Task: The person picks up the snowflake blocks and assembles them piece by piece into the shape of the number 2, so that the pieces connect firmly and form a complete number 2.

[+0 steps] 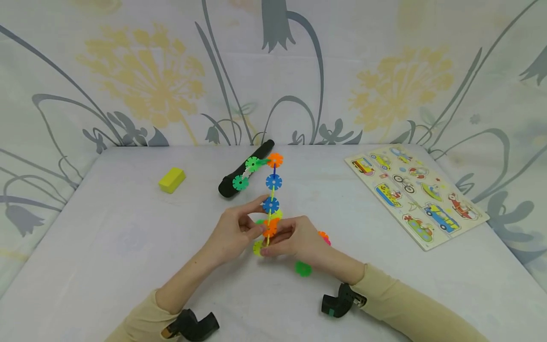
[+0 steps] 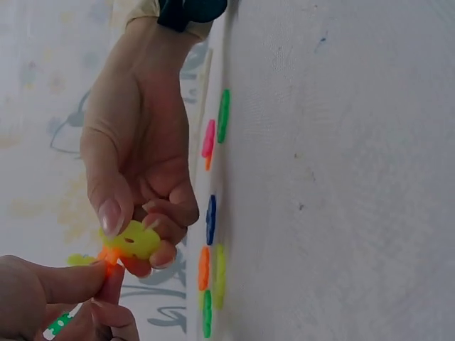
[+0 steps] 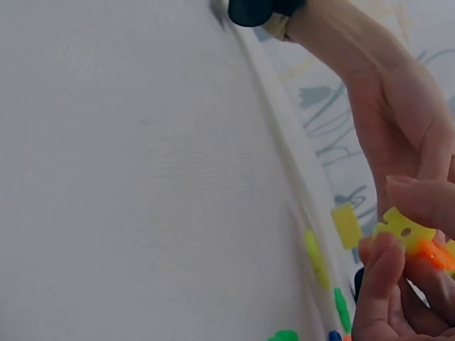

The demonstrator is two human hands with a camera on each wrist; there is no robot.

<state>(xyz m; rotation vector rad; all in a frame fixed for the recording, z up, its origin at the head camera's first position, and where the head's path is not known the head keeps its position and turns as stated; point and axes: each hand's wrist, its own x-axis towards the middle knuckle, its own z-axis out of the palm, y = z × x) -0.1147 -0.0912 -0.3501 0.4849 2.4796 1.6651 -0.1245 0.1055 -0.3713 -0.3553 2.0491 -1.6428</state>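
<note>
A chain of notched plastic discs stands upright between the hands. In it are an orange disc (image 1: 275, 160), two blue discs (image 1: 274, 181), green discs (image 1: 240, 183) and yellow discs seen edge-on. My left hand (image 1: 231, 232) pinches an orange disc (image 1: 270, 228) low in the chain between thumb and fingers. My right hand (image 1: 299, 240) pinches the yellow disc (image 2: 135, 240) at the chain's lower end, joined to that orange disc. Loose discs lie on the table around and beneath the hands: a green one (image 1: 303, 269), a yellow one (image 1: 258, 247), and pink and orange ones partly hidden by the right hand.
Behind the chain lies a black tapered rod with a thick end (image 1: 231, 186). A yellow block (image 1: 172, 180) sits at the back left. On the right lies a picture board (image 1: 410, 190) with vehicles. Patterned cloth (image 1: 273, 95) hangs behind the white table (image 1: 107, 247).
</note>
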